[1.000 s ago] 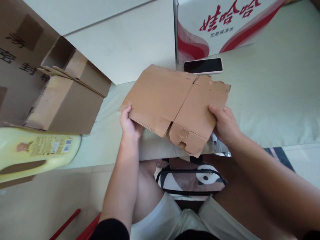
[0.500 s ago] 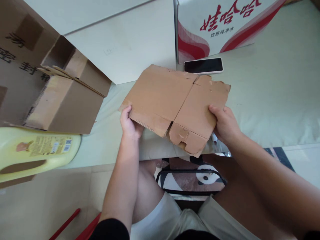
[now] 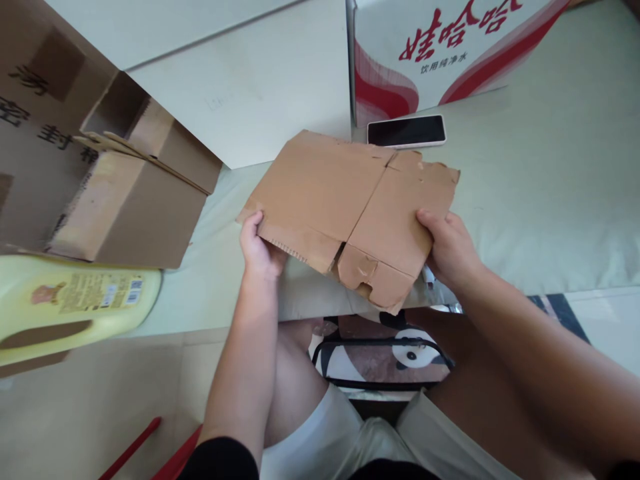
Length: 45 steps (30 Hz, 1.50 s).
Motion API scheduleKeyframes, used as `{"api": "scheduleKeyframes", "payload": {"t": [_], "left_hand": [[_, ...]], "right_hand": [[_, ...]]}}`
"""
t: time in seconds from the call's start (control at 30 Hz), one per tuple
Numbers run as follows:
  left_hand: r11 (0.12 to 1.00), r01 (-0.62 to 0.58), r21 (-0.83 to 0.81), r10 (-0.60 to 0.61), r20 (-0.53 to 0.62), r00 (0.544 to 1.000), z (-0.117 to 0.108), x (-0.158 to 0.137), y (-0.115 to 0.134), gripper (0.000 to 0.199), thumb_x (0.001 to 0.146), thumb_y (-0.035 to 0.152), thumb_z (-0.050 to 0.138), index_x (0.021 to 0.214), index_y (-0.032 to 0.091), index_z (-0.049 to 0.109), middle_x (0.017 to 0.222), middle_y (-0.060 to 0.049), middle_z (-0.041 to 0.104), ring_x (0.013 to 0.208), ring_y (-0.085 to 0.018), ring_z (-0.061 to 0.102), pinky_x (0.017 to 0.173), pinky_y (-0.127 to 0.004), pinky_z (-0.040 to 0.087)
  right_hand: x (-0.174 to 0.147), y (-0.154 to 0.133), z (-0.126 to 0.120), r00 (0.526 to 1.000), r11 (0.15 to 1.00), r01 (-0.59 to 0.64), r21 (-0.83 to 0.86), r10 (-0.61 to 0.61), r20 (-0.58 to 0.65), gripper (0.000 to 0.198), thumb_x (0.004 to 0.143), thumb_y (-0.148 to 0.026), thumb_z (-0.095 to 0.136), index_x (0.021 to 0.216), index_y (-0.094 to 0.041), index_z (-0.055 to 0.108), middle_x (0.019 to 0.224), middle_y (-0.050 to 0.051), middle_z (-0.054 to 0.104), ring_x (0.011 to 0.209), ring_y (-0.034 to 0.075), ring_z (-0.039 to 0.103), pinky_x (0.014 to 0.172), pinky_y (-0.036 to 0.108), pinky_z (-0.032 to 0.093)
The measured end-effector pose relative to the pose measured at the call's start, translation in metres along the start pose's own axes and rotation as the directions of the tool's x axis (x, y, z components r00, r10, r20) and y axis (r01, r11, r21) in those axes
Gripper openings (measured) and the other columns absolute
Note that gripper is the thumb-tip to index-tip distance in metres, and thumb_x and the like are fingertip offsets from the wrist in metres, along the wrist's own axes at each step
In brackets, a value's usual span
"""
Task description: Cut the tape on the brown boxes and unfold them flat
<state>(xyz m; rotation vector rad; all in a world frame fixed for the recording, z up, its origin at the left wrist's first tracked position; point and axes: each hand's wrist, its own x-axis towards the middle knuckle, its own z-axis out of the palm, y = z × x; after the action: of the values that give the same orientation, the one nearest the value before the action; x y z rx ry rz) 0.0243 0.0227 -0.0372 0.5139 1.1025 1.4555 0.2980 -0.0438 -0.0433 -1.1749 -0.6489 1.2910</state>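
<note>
Between my two hands is a flat brown piece of cardboard point(image 3: 320, 193), tilted, with creases, a torn far edge and a notched flap at its near side. My left hand point(image 3: 260, 247) grips its left corner, thumb on top and the other fingers underneath. On the right side, my right hand point(image 3: 450, 247) is closed on the edge, its thumb pressing the upper face. The fingers below the cardboard are mostly hidden. Something small and shiny point(image 3: 429, 277) shows partly under the cardboard by my right hand; I cannot tell what it is.
Behind the cardboard lies a phone point(image 3: 406, 131) on the pale green cloth point(image 3: 560, 193). A white and red carton point(image 3: 440, 60) and a white box point(image 3: 280, 87) stand beyond. Brown cardboard boxes point(image 3: 150, 207) and a yellow jug point(image 3: 120, 300) are at left. A panda-patterned item point(image 3: 380, 360) is between the knees.
</note>
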Motion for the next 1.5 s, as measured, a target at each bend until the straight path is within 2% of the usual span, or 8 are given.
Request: {"api": "scheduleKeyframes", "payload": {"t": [0.37, 0.7, 1.0, 1.23, 1.5], "left_hand": [[1.0, -0.002, 0.023, 0.002, 0.012, 1.0, -0.0004, 0.0006, -0.0011, 0.039, 0.07, 0.044, 0.072, 0.102, 0.021, 0.068, 0.104, -0.009, 0.076, 0.118, -0.032, 0.068, 0.102, -0.041, 0.056], [1.0, 0.006, 0.007, -0.006, -0.013, 1.0, 0.0013, 0.0007, -0.0017, 0.035, 0.071, 0.043, 0.071, 0.097, 0.02, 0.069, 0.101, -0.009, 0.076, 0.117, -0.033, 0.068, 0.102, -0.043, 0.057], [0.999, -0.003, 0.044, 0.003, 0.007, 1.0, -0.002, 0.0036, -0.004, 0.04, 0.07, 0.047, 0.072, 0.1, 0.021, 0.067, 0.105, -0.01, 0.075, 0.121, -0.035, 0.067, 0.103, -0.044, 0.056], [1.0, 0.014, -0.002, -0.014, -0.033, 0.999, 0.0025, 0.001, -0.0028, 0.034, 0.07, 0.041, 0.07, 0.096, 0.02, 0.07, 0.098, -0.009, 0.076, 0.118, -0.033, 0.068, 0.104, -0.043, 0.056], [1.0, 0.013, 0.011, -0.013, -0.014, 1.0, 0.0008, 0.0018, -0.0032, 0.036, 0.07, 0.043, 0.071, 0.098, 0.02, 0.069, 0.1, -0.009, 0.076, 0.119, -0.034, 0.067, 0.105, -0.043, 0.055]], "right_hand": [[0.0017, 0.0037, -0.0042, 1.0, 0.999, 0.019, -0.04, -0.018, 0.026, 0.025, 0.08, -0.049, 0.073, 0.094, -0.029, 0.069, 0.103, 0.003, 0.08, 0.11, 0.031, 0.074, 0.097, 0.05, 0.061], [0.0007, 0.002, -0.0023, 1.0, 1.0, -0.005, -0.016, 0.005, 0.0, 0.025, 0.076, -0.048, 0.077, 0.091, -0.03, 0.069, 0.102, 0.002, 0.081, 0.109, 0.033, 0.074, 0.097, 0.052, 0.062], [0.0016, 0.003, -0.0023, 1.0, 0.999, 0.005, -0.042, -0.003, 0.029, 0.024, 0.078, -0.05, 0.074, 0.091, -0.03, 0.069, 0.103, 0.003, 0.08, 0.113, 0.033, 0.073, 0.095, 0.052, 0.063], [0.0012, 0.0032, -0.0044, 1.0, 1.0, -0.005, -0.003, 0.005, 0.011, 0.024, 0.078, -0.046, 0.076, 0.094, -0.029, 0.07, 0.103, 0.002, 0.081, 0.11, 0.032, 0.074, 0.098, 0.052, 0.061], [0.0013, 0.0027, -0.0037, 1.0, 1.0, -0.017, -0.006, 0.017, 0.004, 0.024, 0.078, -0.046, 0.076, 0.092, -0.028, 0.07, 0.103, 0.003, 0.081, 0.109, 0.033, 0.075, 0.098, 0.052, 0.061]]}}
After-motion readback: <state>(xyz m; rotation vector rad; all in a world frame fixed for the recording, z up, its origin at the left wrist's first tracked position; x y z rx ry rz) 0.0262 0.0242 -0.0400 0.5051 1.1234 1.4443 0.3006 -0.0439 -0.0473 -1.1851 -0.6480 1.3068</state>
